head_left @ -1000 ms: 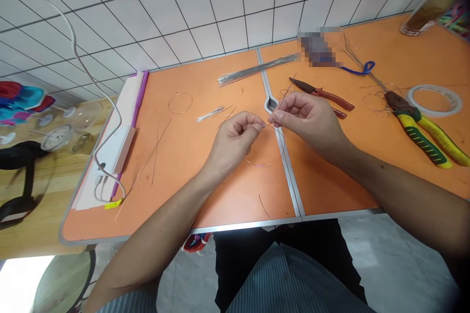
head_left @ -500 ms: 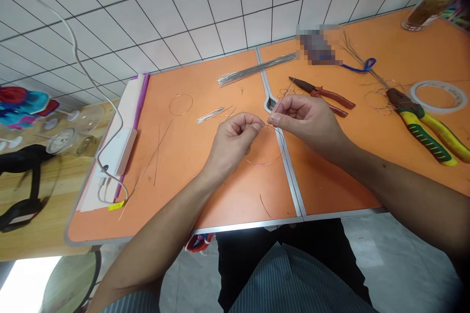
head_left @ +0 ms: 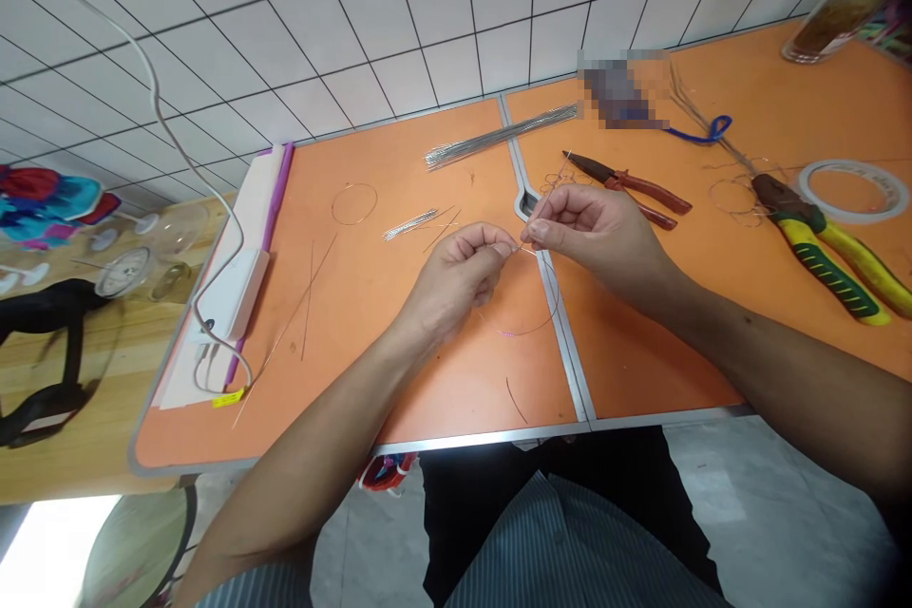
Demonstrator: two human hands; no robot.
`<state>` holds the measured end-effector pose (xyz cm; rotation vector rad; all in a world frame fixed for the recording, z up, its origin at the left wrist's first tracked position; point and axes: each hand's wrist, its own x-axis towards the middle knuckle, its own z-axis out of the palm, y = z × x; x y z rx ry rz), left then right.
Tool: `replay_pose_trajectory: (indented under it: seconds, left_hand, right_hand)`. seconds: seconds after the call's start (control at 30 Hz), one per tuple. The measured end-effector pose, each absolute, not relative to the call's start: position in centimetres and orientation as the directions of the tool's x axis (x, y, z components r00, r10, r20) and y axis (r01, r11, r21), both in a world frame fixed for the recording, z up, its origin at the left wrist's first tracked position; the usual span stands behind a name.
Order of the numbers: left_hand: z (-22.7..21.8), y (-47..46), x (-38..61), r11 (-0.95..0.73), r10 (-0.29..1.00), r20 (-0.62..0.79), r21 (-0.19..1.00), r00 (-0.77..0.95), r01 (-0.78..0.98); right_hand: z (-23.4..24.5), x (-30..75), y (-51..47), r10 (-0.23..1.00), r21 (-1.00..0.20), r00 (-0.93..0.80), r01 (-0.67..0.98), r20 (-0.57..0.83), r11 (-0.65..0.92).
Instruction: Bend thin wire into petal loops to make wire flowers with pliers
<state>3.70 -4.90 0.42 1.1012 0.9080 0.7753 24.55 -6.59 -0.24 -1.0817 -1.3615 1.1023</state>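
Note:
Both hands meet above the seam between two orange tables (head_left: 399, 380). My left hand (head_left: 456, 275) is closed in a pinch on a thin wire loop (head_left: 523, 328) that curves down below the fingers. My right hand (head_left: 598, 233) pinches the same wire at its top, where a straight end sticks up past the thumb. The fingertips of the two hands are almost touching. A bundle of straight wires (head_left: 499, 135) lies behind the hands, and a smaller bunch of short wires (head_left: 409, 223) lies to the left.
Red-handled pliers (head_left: 631, 185) lie just right of my right hand. Yellow-and-green pliers (head_left: 826, 252) and a tape roll (head_left: 851, 190) sit further right. A small wire ring (head_left: 354, 202), loose wire strands (head_left: 299, 304), a white power strip (head_left: 228, 299) with cable at the left edge.
The hands have stayed pinched together on the wire; the hanging loop has shifted slightly lower. Nothing else on the tables moved.

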Motion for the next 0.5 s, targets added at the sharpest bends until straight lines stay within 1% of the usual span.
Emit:
replay_pose_trajectory:
  seconds: [0.23, 0.5]
  left_hand:
    - [0.60, -4.83, 3.46, 0.370, 0.820, -0.282, 0.925, 0.499, -0.086]
    - [1.03, -4.89, 3.55, 0.402, 0.811, -0.331, 0.914, 0.482, -0.048]
  right_hand:
    - [-0.28, 24.67, -6.54, 0.985, -0.987, -0.090, 0.042, 0.149, 0.153]
    - [-0.08, 24.68, -6.56, 0.983, -0.987, -0.113, 0.054, 0.143, 0.150]
